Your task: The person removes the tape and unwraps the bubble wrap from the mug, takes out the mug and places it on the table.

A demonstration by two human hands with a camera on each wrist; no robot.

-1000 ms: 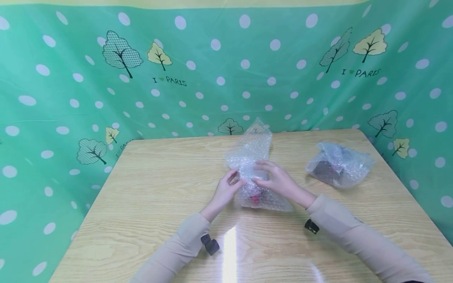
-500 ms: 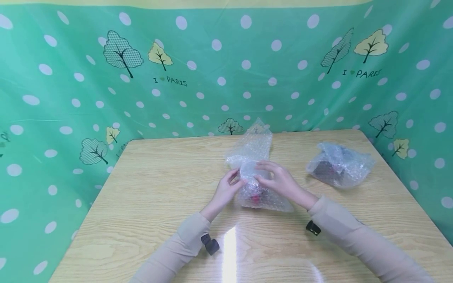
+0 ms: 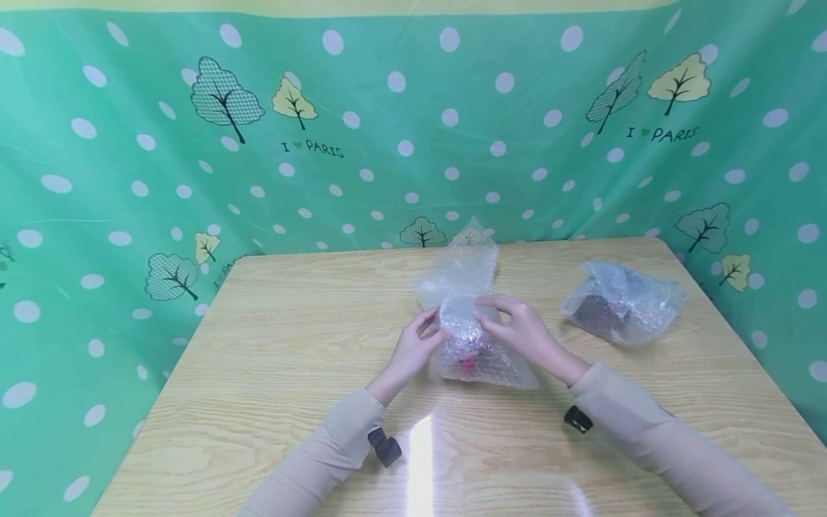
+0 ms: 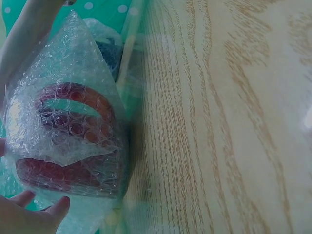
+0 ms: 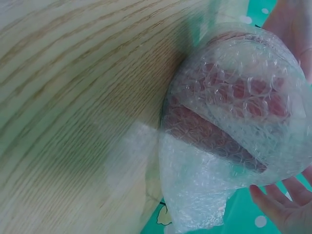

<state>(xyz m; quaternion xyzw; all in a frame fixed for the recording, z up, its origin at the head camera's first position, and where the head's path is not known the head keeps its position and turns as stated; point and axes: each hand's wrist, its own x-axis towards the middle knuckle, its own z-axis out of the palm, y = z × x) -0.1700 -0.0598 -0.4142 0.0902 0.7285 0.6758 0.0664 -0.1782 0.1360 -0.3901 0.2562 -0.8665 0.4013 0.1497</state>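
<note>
A bubble-wrapped bundle [image 3: 474, 359] stands on the table between both hands. Through the wrap shows something dark red with a curved, handle-like loop [image 4: 105, 105], its kind blurred by the bubbles. A long loose tail of bubble wrap [image 3: 461, 266] stretches away toward the back edge. The left hand [image 3: 411, 348] rests its spread fingertips against the bundle's upper left side. On the upper right side the right hand [image 3: 517, 327] touches the wrap, thumb and fingers apart. Its fingers [image 5: 268, 202] show spread along the wrap in the right wrist view.
A second bubble-wrapped bundle [image 3: 623, 305], with something dark inside, lies at the right of the wooden table [image 3: 291, 345]. A green polka-dot cloth [image 3: 362, 143] hangs behind and at both sides. Dark wrist camera mounts [image 3: 385, 446] sit at the sleeves.
The right hand has slid slightly right over the top of the wrap, uncovering more of it. The left hand stays nearly in place, and the bundle has hardly moved.
</note>
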